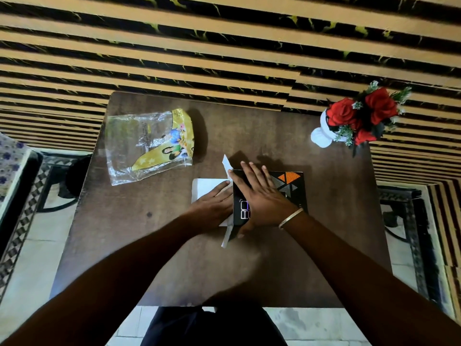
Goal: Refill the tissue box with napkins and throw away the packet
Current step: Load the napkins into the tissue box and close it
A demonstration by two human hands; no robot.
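Right hand (pixel 260 196) flat on black cardboard tissue box (pixel 295 187); left hand (pixel 212 206) on white napkin stack (pixel 203 186); all fingers (pixel 257 174) straight.

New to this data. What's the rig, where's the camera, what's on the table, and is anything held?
There is no machine here: these are a person's two bare hands, filmed by one wide-angle camera worn on the head and looking down. On the brown table lie a black tissue box, a clear-and-yellow plastic packet and a vase of red flowers. The right hand lies flat on the box. The left hand presses flat on white napkins at the box's open end. Nothing is gripped.
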